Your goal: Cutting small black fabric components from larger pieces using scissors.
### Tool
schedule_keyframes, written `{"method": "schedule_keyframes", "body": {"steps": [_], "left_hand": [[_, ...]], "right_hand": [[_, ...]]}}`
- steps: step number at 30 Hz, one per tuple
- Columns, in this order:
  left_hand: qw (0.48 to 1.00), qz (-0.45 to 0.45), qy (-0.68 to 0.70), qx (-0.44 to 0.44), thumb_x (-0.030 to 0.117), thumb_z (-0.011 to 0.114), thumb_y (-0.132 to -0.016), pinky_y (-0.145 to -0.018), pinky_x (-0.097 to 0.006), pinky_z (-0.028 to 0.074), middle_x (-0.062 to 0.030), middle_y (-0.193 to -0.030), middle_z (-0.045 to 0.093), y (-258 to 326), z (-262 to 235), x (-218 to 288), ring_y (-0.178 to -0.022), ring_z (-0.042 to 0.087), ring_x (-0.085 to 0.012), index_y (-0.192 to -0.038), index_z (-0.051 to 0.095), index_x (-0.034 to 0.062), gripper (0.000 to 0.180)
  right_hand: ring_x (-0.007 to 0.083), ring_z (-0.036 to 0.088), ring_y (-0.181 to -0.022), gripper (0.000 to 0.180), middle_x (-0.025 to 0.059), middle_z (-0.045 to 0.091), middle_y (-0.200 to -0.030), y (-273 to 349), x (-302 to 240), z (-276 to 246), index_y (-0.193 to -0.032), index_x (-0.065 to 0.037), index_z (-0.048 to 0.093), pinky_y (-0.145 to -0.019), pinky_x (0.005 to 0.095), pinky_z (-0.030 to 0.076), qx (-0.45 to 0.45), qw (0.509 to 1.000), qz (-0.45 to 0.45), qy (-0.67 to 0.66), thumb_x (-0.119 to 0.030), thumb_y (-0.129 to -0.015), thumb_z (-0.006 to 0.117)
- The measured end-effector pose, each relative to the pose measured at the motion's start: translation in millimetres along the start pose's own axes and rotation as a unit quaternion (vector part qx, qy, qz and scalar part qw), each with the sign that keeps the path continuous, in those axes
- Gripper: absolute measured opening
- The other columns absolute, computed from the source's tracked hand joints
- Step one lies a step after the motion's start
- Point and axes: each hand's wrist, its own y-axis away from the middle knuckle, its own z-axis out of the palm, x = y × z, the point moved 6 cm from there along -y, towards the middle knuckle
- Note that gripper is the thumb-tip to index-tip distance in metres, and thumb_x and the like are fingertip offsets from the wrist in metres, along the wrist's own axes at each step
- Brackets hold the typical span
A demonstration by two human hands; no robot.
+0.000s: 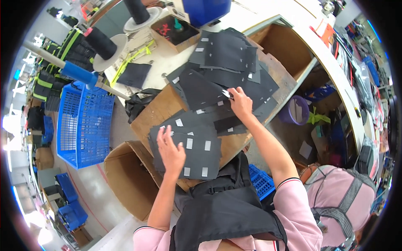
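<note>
My left hand (171, 152) hovers over or rests on a stack of black fabric panels (197, 161) with pale rectangular patches. Its fingers are spread and hold nothing. To the right, my right hand (241, 104) is closed around small thread snips (227, 93), their bright tips pointing left. The tips lie over another dark panel (201, 90), part of a loose overlapping spread on the brown board. Farther back sits a further pile of black panels (229, 50), also dotted with small pale patches.
Thread cones (100, 44) and a small open box (176, 33) stand at the back left. A blue basket (83, 125) and a cardboard box (130, 180) are left of the board. At right are a purple bin (294, 111) and another person in pink (341, 201).
</note>
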Motion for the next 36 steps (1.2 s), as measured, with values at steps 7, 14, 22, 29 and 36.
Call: {"method": "schedule_keyframes", "body": {"steps": [7,14,22,29,36], "left_hand": [[0.979,0.066,0.193,0.025,0.012,0.078,-0.064,-0.108,-0.045,0.024,-0.0221,-0.146,0.018,-29.8,-22.5,51.6,-0.136,0.02,-0.0364,-0.141,0.021,0.004,0.096],[0.933,0.191,0.213,-0.219,0.068,0.066,-0.063,-0.108,-0.051,0.018,-0.017,-0.141,0.036,-26.1,-19.9,139.6,-0.134,0.029,-0.0321,-0.138,0.03,0.0021,0.106],[0.879,0.009,0.316,-0.358,0.003,0.046,-0.08,-0.074,-0.029,0.047,-0.0108,-0.079,0.063,-7.7,1.5,120.4,-0.074,0.061,-0.0178,-0.105,0.059,0.0008,0.028],[0.71,-0.129,0.491,-0.488,0.02,0.065,-0.084,-0.068,-0.02,0.045,-0.0009,-0.082,0.063,10.5,-8.4,129.7,-0.074,0.056,-0.0056,-0.099,0.063,-0.0007,0.025],[0.685,-0.249,0.486,-0.482,0.016,0.067,-0.081,-0.065,-0.019,0.047,-0.004,-0.083,0.065,35.0,8.6,104.4,-0.071,0.059,-0.0072,-0.101,0.063,-0.003,0.028]], "right_hand": [[0.0246,0.054,-0.062,0.01,0.007,0.049,-0.08,13.9,-78.6,-102.5,-0.073,-0.001,0.054,-0.056,0.034,0.043,0.008,0.984,-0.089,-0.153,-0.003,-0.069,0.063],[0.0049,0.04,-0.056,0.007,0.0026,0.059,-0.076,53.2,-91.2,-155.9,-0.062,0.0,0.045,-0.05,0.0224,0.03,-0.13,0.925,0.053,-0.353,-0.001,-0.064,0.052],[0.0078,0.05,-0.062,0.009,0.0055,0.062,-0.076,99.3,-45.6,-140.2,-0.064,-0.005,0.049,-0.055,0.0234,0.038,-0.255,0.8,0.229,-0.493,-0.004,-0.066,0.058],[0.0073,0.052,-0.054,0.012,0.002,0.057,-0.073,139.2,-23.9,-133.4,-0.077,-0.002,0.056,-0.044,0.0232,0.041,-0.251,0.798,0.236,-0.494,-0.009,-0.075,0.066],[0.0119,0.051,-0.053,0.029,0.0056,0.057,-0.084,170.0,-73.4,-182.7,-0.095,-0.005,0.057,-0.049,0.0251,0.043,0.109,0.984,-0.026,-0.141,-0.009,-0.071,0.073]]}}
